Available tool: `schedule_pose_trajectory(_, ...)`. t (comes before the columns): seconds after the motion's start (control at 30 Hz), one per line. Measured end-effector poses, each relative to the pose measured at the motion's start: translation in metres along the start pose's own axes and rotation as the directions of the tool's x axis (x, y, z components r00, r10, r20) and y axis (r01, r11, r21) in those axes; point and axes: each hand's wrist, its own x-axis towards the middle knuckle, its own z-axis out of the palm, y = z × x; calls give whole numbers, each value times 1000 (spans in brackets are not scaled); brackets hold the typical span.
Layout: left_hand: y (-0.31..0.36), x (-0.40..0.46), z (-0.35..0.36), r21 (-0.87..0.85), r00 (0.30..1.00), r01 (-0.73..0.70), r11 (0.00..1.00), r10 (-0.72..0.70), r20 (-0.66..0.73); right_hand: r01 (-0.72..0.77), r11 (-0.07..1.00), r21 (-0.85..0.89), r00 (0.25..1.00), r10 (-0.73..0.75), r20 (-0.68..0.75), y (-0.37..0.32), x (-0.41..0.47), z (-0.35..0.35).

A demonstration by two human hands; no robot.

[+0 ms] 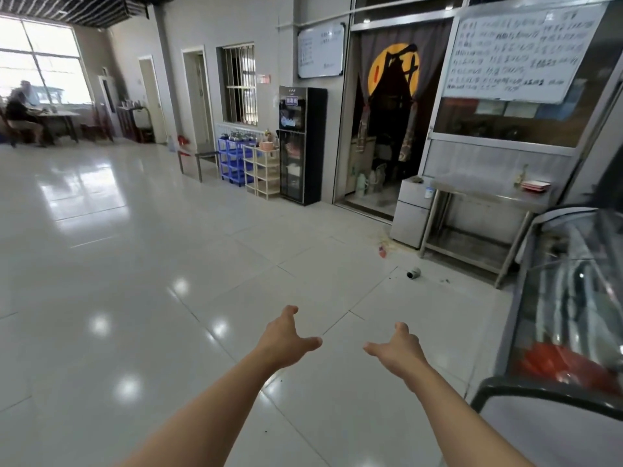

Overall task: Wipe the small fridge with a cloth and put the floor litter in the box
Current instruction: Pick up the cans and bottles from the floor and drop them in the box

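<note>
Both hands, left point(286, 335) and right point(399, 348), are reaching out empty, fingers spread; can point(413, 273) and wrapper point(382, 251) are lying near the fridge point(409, 214)

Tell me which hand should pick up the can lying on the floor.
Right, probably. The right hand is open, empty and on the same side as the can; the left hand is equally free but farther over.

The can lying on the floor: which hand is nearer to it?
Right. The right hand is held out open, short of the can and slightly to its left. The left hand is open too, farther off to the left.
</note>
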Motion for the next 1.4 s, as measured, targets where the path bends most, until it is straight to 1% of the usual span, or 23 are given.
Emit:
schedule_pose_trajectory(0.23, 42, 132, -2, -32, 1000, -20, 999, 20, 14, 7, 1000, 4, 999, -7, -38, -39, 119, -32)
schedule_pose_trajectory(0.4, 71, 241, 4, -32, 996, -74, 997, 75, 50, -28, 1000, 0, 995, 27, -93, -61, 218, -52)
schedule_pose_trajectory(0.57, 108, 364, 5, -60, 984, -124, 990, 130, 122, -77, 997, 28, 983, 80, -166, -89, 323, -71)
schedule_pose_trajectory(0.73, 154, 481, 4, -29, 968, -182, 983, 184, 170, -100, 992, 74, 968, 114, -222, -118, 417, -94)
schedule_pose_trajectory(0.87, 187, 557, 20, -6, 952, -221, 975, 217, 216, -138, 986, 93, 956, 157, -247, -126, 488, -110)
schedule_pose_trajectory(1.07, 234, 682, 59, 24, 940, -237, 971, 223, 258, -170, 980, 103, 947, 191, -258, -127, 619, -138)
schedule_pose_trajectory(1.2, 275, 773, 85, 34, 947, -208, 978, 193, 256, -156, 978, 136, 948, 187, -256, -131, 721, -172)
schedule_pose_trajectory(1.4, 330, 898, 106, 26, 957, -171, 985, 160, 241, -157, 980, 122, 955, 182, -233, -153, 860, -215)
